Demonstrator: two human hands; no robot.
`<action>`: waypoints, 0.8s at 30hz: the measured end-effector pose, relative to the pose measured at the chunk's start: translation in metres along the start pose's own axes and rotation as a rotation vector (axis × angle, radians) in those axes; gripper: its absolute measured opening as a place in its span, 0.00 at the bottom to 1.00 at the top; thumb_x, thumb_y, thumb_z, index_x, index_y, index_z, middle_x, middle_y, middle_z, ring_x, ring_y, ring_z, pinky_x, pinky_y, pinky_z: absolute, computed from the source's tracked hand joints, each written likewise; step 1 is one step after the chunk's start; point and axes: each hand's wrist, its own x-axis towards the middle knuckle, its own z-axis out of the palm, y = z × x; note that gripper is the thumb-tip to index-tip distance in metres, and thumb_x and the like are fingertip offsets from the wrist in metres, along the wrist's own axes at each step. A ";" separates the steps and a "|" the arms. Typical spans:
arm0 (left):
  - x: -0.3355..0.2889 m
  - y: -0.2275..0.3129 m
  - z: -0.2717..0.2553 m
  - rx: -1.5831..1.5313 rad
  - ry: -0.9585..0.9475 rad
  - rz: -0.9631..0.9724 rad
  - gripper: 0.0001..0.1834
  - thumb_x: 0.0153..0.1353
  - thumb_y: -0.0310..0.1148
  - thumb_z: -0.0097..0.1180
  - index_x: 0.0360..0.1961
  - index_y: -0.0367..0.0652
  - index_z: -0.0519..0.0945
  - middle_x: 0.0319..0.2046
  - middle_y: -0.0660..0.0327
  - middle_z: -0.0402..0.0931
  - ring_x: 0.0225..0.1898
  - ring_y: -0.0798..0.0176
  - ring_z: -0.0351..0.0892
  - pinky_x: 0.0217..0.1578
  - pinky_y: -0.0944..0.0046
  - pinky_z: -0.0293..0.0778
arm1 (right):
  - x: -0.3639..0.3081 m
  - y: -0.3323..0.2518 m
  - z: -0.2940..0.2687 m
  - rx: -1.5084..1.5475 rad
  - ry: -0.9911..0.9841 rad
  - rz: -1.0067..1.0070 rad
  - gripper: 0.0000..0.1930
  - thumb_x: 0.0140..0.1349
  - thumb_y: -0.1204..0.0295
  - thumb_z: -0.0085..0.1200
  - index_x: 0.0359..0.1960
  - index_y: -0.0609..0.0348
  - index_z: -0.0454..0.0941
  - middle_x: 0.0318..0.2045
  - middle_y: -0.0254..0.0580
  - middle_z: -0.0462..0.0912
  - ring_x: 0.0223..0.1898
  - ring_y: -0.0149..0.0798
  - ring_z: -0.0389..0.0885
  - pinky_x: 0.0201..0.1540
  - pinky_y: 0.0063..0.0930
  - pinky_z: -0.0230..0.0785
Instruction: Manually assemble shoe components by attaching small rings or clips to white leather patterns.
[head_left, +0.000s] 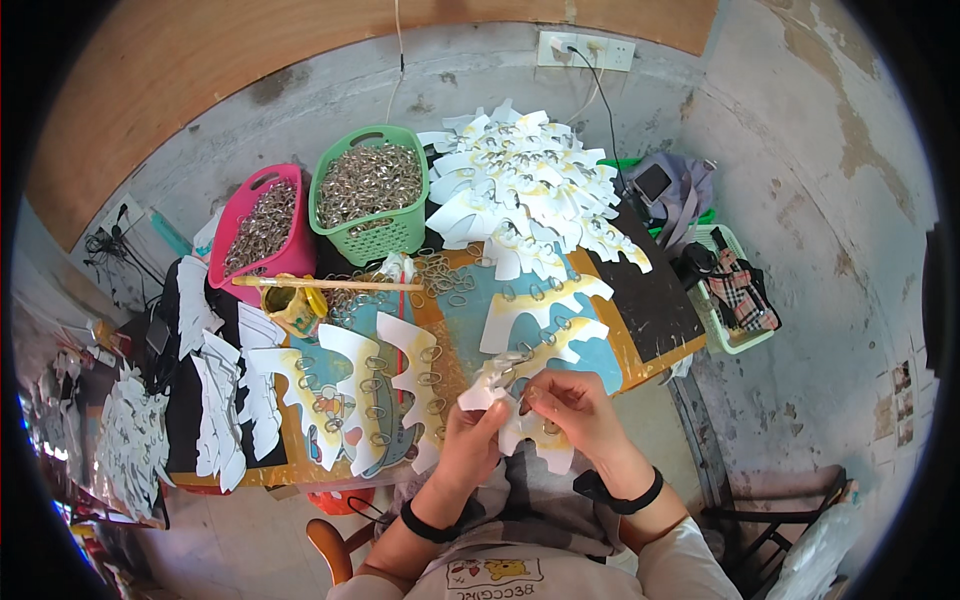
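White cutout (514,427) at lower centre: I see the left hand (468,440) clamped on it, right hand (577,408) pinched together.

Our left forearm (405,549) slants far and right, our right forearm (664,527) far and left. Our left hand (472,442) grips, thumb on top, pointing far and right. Close by, slightly farther, our right hand (573,407) curls inward, thumb and forefinger drawn near each other.

White pile (525,185): bright, nearly washed out
Right wall (800,220): evenly lit, bowed toward black rim
Left stack (133,440): duller, softer
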 end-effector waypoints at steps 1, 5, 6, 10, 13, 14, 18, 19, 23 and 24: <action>0.001 -0.002 -0.012 0.001 0.001 0.003 0.14 0.67 0.30 0.59 0.51 0.38 0.77 0.46 0.62 0.80 0.45 0.69 0.79 0.47 0.68 0.75 | 0.001 0.000 0.000 0.000 -0.003 -0.001 0.08 0.69 0.73 0.55 0.35 0.67 0.79 0.32 0.31 0.81 0.36 0.22 0.74 0.36 0.20 0.69; -0.002 0.003 -0.008 -0.213 -0.278 -0.136 0.21 0.64 0.30 0.62 0.57 0.35 0.74 0.49 0.62 0.79 0.51 0.68 0.77 0.51 0.66 0.74 | 0.002 0.007 -0.004 0.089 0.158 0.030 0.08 0.70 0.73 0.54 0.35 0.66 0.79 0.31 0.30 0.81 0.32 0.21 0.74 0.38 0.17 0.67; -0.008 -0.004 0.000 0.013 -0.164 -0.044 0.21 0.63 0.28 0.62 0.56 0.35 0.74 0.50 0.62 0.79 0.50 0.69 0.77 0.51 0.68 0.74 | 0.001 0.010 -0.002 0.079 0.161 0.023 0.08 0.70 0.73 0.54 0.36 0.67 0.79 0.32 0.31 0.82 0.34 0.21 0.75 0.39 0.18 0.68; -0.011 -0.012 0.008 0.281 0.074 0.047 0.17 0.62 0.20 0.61 0.52 0.34 0.78 0.46 0.63 0.80 0.47 0.72 0.78 0.49 0.71 0.72 | 0.001 0.009 0.002 -0.021 0.165 -0.048 0.08 0.68 0.75 0.53 0.40 0.68 0.81 0.36 0.37 0.84 0.39 0.26 0.79 0.44 0.21 0.70; -0.010 -0.007 0.011 0.309 0.119 0.095 0.14 0.63 0.20 0.60 0.50 0.35 0.79 0.44 0.64 0.81 0.46 0.73 0.78 0.48 0.72 0.72 | -0.005 -0.001 -0.006 -0.016 0.190 -0.077 0.11 0.68 0.72 0.55 0.46 0.69 0.80 0.40 0.37 0.83 0.45 0.27 0.78 0.49 0.23 0.71; -0.010 -0.005 0.013 0.321 0.119 0.131 0.13 0.63 0.20 0.60 0.49 0.35 0.80 0.43 0.64 0.81 0.45 0.73 0.78 0.48 0.72 0.72 | -0.007 0.002 -0.009 -0.161 0.189 -0.103 0.14 0.65 0.76 0.58 0.51 0.67 0.79 0.40 0.37 0.83 0.45 0.29 0.80 0.50 0.25 0.73; -0.009 -0.011 0.011 0.341 0.122 0.131 0.13 0.63 0.19 0.59 0.50 0.35 0.79 0.44 0.65 0.81 0.45 0.73 0.78 0.48 0.72 0.72 | -0.019 0.009 -0.007 -0.150 0.163 -0.137 0.16 0.61 0.80 0.61 0.52 0.64 0.78 0.39 0.38 0.84 0.44 0.30 0.82 0.47 0.25 0.75; -0.008 -0.013 0.011 0.325 0.135 0.133 0.14 0.63 0.18 0.59 0.50 0.35 0.79 0.44 0.65 0.81 0.45 0.73 0.78 0.49 0.72 0.72 | -0.020 0.009 -0.005 -0.183 0.216 -0.151 0.16 0.60 0.81 0.61 0.51 0.63 0.78 0.39 0.38 0.84 0.43 0.30 0.82 0.45 0.24 0.76; -0.007 -0.017 0.015 0.321 0.183 0.141 0.15 0.63 0.17 0.59 0.50 0.35 0.79 0.45 0.64 0.80 0.45 0.73 0.78 0.48 0.72 0.73 | -0.018 0.014 0.002 -0.395 0.368 -0.326 0.11 0.60 0.82 0.61 0.44 0.63 0.78 0.37 0.39 0.83 0.39 0.31 0.84 0.38 0.23 0.78; -0.008 -0.017 0.016 0.321 0.182 0.141 0.15 0.63 0.17 0.59 0.50 0.35 0.79 0.45 0.64 0.80 0.45 0.73 0.78 0.48 0.72 0.73 | -0.018 0.014 0.002 -0.395 0.369 -0.327 0.11 0.60 0.82 0.61 0.44 0.63 0.78 0.37 0.39 0.83 0.39 0.31 0.84 0.38 0.23 0.78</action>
